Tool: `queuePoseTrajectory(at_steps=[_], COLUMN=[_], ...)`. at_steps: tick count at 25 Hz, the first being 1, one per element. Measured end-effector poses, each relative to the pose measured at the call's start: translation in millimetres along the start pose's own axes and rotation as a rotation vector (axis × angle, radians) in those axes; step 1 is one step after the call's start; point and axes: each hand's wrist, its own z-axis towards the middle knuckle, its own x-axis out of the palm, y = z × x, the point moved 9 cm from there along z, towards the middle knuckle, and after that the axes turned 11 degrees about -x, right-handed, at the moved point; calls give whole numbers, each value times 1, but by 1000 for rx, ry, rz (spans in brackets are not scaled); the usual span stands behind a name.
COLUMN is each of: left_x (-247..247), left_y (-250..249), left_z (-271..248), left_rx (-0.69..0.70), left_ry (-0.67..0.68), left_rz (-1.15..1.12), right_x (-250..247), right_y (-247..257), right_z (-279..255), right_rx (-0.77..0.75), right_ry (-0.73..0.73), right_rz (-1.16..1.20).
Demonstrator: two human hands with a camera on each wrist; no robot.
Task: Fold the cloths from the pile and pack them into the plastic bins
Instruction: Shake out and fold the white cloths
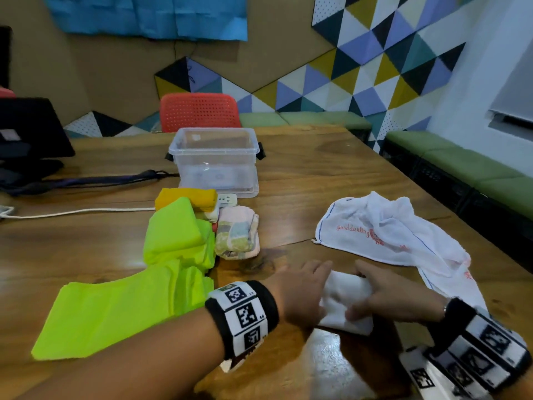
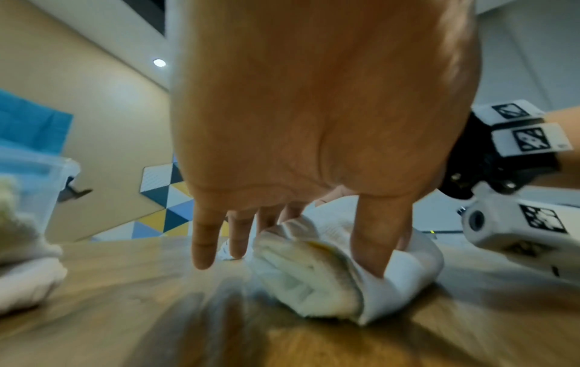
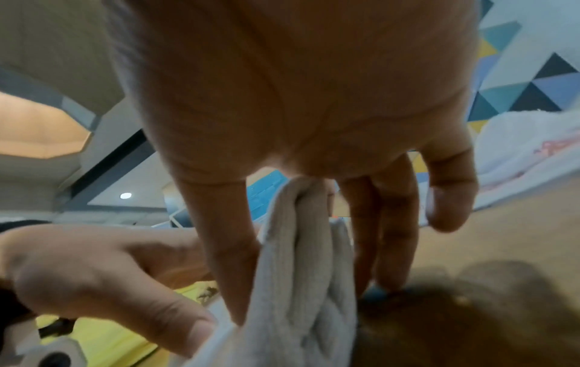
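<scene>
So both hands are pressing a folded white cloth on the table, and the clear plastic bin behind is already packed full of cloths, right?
Not quite. Both the left hand and right hand do hold the folded white cloth on the table, but the head view shows the clear plastic bin with no cloths in it.

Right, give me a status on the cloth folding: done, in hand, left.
Done: folded cloths sit stacked near the plastic bin, which looks unpacked. In hand: the left hand and right hand grip a folded white cloth. Left: the crumpled white cloth, the loose green cloth, and all packing.
</scene>
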Motion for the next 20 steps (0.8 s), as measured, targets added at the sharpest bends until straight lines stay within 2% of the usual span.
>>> queuePoseTrajectory(at_steps=[5, 7, 10, 12, 14, 17, 20], left_x=[-29, -51, -97, -136, -164, -175, -174], left_y=[19, 34, 78, 122, 174, 256, 325], left_z=[7, 1, -8, -17, -26, -34, -36], left_rx=[-103, -103, -115, -154, -243, -425, -561], left_ry=[3, 19, 25, -53, -160, -289, -426], left_rz=[-205, -441, -878, -1165, -1330, -1342, -1150], right_x=[-5, -24, -64, -84, -90, -74, -42], right_y=[14, 27, 74, 109, 148, 197, 230], right_z=[0, 3, 22, 54, 99, 175, 236], right_rx=[-106, -135, -251, -305, -316, -238, -178], right_ry=[-68, -109, -223, -276, -270, -210, -125], right_rz=[423, 525, 831, 973, 996, 986, 913])
